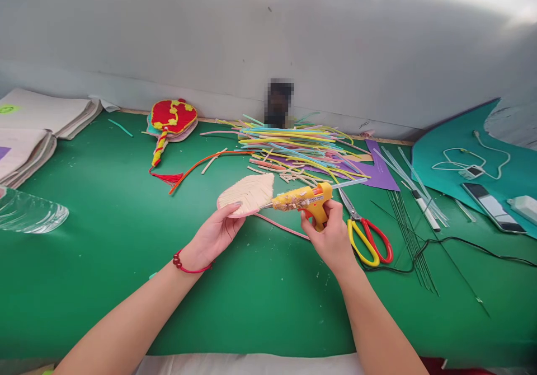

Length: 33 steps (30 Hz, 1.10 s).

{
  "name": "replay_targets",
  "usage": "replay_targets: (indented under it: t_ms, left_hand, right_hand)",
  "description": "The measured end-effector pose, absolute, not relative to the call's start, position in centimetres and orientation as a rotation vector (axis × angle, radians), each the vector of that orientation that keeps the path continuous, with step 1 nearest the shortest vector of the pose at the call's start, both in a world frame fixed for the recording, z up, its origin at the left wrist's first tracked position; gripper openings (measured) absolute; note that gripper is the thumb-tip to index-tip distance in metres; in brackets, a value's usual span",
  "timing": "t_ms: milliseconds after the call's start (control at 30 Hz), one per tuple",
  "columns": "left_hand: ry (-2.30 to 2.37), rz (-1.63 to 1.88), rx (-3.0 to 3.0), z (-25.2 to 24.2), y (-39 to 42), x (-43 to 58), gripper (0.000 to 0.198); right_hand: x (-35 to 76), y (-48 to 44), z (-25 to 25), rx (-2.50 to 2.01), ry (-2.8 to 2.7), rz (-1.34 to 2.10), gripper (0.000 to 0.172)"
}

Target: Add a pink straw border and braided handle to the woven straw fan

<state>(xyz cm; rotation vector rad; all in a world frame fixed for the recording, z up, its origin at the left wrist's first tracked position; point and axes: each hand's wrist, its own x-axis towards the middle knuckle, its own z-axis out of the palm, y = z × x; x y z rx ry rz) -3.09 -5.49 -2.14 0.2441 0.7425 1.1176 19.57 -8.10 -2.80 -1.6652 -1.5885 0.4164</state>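
Observation:
My left hand (212,235) pinches the near edge of a pale pink leaf-shaped woven piece (247,194), held just above the green table (126,240). My right hand (331,238) grips the handle of a yellow hot glue gun (305,198). The gun's nozzle points left and touches the right edge of the pink piece. A pink cord (281,226) trails from the piece across the table between my hands. A clear glue stick (348,183) sticks out of the gun's back.
Scissors with yellow and red handles (367,238) lie right of my right hand. A heap of coloured cords (293,145) lies behind, with a red and yellow woven fan (172,118) at the back left. A phone (493,207) rests on teal sheet, thin wires (409,218) nearby.

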Motion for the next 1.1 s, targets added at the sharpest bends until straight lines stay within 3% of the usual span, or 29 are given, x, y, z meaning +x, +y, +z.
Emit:
replay_targets:
  t_ms: [1100]
  left_hand:
    - [0.727,1.12,0.235,-2.3,-5.46,-3.19,0.061]
  right_hand:
    - [19.85,-8.06,-2.86,-1.651,-1.58,0.41,0.038]
